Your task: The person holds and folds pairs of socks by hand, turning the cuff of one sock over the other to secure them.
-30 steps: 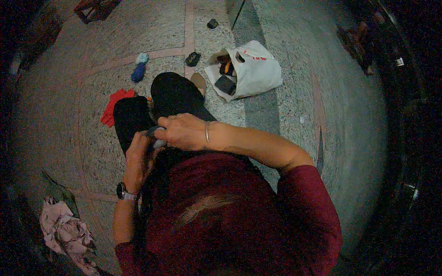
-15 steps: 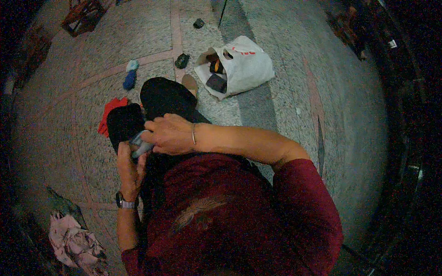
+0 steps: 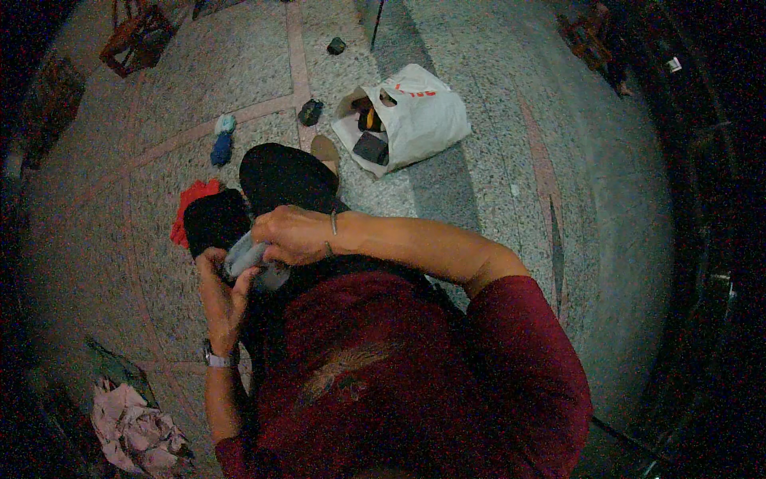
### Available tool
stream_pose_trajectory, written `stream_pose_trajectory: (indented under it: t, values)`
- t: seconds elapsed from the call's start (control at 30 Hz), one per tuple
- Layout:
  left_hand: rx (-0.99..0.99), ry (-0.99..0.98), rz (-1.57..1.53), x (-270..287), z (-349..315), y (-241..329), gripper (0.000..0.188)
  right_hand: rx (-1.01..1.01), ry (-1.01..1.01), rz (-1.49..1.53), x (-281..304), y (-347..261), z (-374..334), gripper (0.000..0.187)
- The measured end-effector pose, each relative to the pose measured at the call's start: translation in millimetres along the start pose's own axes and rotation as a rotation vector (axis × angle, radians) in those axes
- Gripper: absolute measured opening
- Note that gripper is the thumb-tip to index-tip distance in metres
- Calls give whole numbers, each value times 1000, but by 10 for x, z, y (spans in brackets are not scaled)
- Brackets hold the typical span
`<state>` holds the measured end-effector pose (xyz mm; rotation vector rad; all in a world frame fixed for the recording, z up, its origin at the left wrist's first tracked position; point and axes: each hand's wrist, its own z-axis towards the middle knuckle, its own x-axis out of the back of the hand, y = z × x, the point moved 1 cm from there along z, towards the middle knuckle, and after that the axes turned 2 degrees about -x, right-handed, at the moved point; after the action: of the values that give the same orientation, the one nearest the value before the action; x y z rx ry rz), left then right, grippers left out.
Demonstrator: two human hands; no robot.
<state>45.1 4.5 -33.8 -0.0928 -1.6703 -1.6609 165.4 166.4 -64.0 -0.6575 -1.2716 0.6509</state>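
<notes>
Over my lap, a soft light grey-blue piece of cloth (image 3: pixel 246 254), which looks like a sock, is bunched between my two hands. My left hand (image 3: pixel 224 291) is closed on its left and lower side, thumb toward the cloth. From the right, my right hand (image 3: pixel 294 234) grips the upper right side with bent fingers; some fingertips are hidden. A paler fold of the cloth shows under the right hand. Both hands are just above my black-trousered legs (image 3: pixel 287 176).
Red cloth (image 3: pixel 191 206) lies beside my left knee. Farther off are a blue and pale bundle (image 3: pixel 223 140), dark balled bundles (image 3: pixel 310 112) and a white bag (image 3: pixel 427 120) on its side with dark items inside. Crumpled pinkish cloth (image 3: pixel 136 423) is at lower left, a wooden stool (image 3: pixel 136 40) at far left.
More of the grey-blue cloth shows between my hands, with a paler fold now below the right hand. My right hand has shifted slightly down. The whole view has moved a little.
</notes>
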Motion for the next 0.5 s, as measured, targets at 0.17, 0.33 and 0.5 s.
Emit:
stream_pose_trajectory:
  t: [0.17,0.33,0.5]
  values:
    - [124,13,-80,-33,-24,-39,31,77,174,83,-70,31,-41,23]
    - [421,53,-237,96,76,-54,28,-212,115,474,83,-251,182,42]
    - [385,15,-424,62,65,-72,31,-308,236,732,51,-193,58,53]
